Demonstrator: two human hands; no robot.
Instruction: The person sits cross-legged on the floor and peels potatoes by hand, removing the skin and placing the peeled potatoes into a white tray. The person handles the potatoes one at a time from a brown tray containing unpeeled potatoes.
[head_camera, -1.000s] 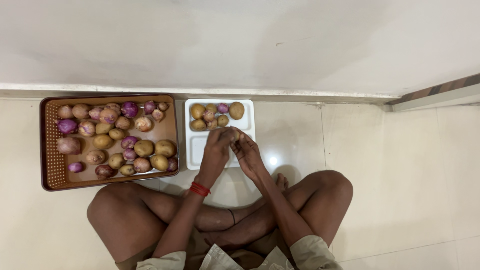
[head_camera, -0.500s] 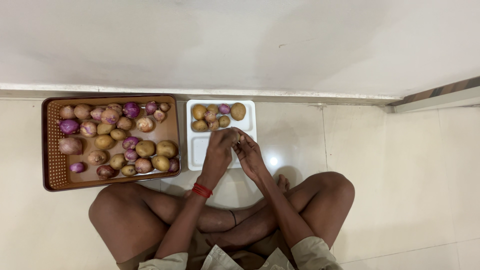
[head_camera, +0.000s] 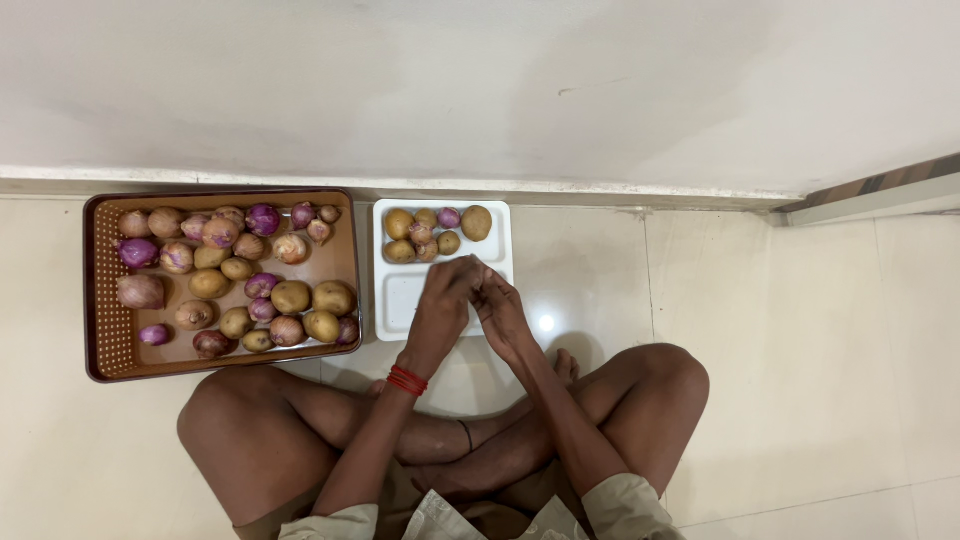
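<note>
**Sorting veg, floor level: small pile done, most left**

On tiled floor, person sits cross-legged. Left hand (head_camera: 443, 305) & right hand (head_camera: 503, 310) meet fingertip to fingertip over white tray (head_camera: 400, 290); can't tell what they grasp. Approx seven potatoes/onions (head_camera: 434, 230) sit at tray's far end. Brown tray (head_camera: 105, 300) alongside holds far more.

Pale tiled floor (head_camera: 780, 330) by a white wall

Two carriers lie directly on the glossy tiles, side by side near the skirting: a brown rectangular tray (head_camera: 100, 300) with a perforated rim on the left, and a white compartmented tray (head_camera: 492, 262) just to its right. A person sits cross-legged on the same floor, close behind them.
</note>
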